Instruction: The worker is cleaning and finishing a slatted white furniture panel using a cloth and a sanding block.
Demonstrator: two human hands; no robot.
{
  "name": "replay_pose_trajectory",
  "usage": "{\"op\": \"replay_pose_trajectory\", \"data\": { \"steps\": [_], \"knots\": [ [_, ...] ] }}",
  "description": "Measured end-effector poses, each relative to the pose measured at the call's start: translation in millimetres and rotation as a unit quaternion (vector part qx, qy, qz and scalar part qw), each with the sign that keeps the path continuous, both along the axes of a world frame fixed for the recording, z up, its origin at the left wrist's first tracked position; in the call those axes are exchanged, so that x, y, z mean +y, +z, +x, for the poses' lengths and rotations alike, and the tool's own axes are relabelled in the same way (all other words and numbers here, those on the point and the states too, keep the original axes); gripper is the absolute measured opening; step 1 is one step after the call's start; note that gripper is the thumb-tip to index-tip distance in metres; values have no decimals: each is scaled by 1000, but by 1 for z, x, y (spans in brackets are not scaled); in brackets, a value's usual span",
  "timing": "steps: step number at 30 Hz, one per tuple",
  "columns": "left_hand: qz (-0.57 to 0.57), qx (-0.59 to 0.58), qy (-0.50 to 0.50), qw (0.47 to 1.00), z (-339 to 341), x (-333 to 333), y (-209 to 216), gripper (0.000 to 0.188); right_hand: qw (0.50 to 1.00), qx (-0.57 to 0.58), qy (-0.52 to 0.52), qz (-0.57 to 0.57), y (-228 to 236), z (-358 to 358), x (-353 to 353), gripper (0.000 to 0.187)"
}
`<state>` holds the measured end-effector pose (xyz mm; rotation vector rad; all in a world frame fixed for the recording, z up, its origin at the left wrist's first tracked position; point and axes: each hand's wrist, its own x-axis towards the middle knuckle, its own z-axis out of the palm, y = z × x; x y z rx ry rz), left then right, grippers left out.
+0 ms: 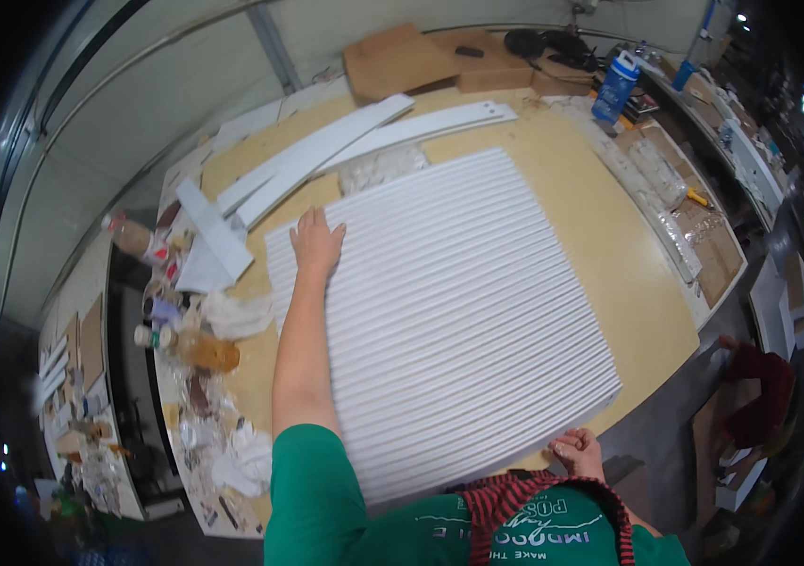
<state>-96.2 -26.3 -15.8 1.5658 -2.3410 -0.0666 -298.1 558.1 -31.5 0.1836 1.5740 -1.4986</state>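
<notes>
A large white ribbed panel (449, 321) lies tilted across the table, its ridges running side to side. My left hand (318, 241) rests on the panel's far left part, palm down, with the fingers stretched out. At the near right edge of the panel, close to my body, is my right hand (579, 451). Its fingers are curled together beside that edge; what they hold, if anything, is hidden. Beyond the panel lie long white boards (326, 156), some crossing over others. A shorter white board (215, 229) lies to the left of my left hand.
The tan tabletop (628, 292) shows around the panel. Bottles of amber liquid (199, 349), rags and clutter line the left side. Cardboard (402, 61) lies at the back. A blue bottle (616, 87) stands back right, near plastic-wrapped strips (661, 222). Another person (760, 387) bends at far right.
</notes>
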Motion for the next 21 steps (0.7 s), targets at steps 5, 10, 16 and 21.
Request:
{"op": "replay_pose_trajectory", "data": {
  "steps": [5, 10, 16, 21],
  "knots": [
    [113, -81, 37, 990, -39, -42, 16, 68, 996, 87, 8, 29, -25, 10, 4, 56],
    [193, -82, -2, 978, -54, -39, 17, 76, 991, 122, 41, 35, -20, 16, 5, 66],
    [174, -57, 0, 983, -38, 0, 9, 77, 990, 134, 22, -29, -13, 28, -11, 66],
    [192, -64, 29, 979, -20, 53, 16, 77, 991, 94, -14, -98, -10, 16, -8, 54]
  ]
}}
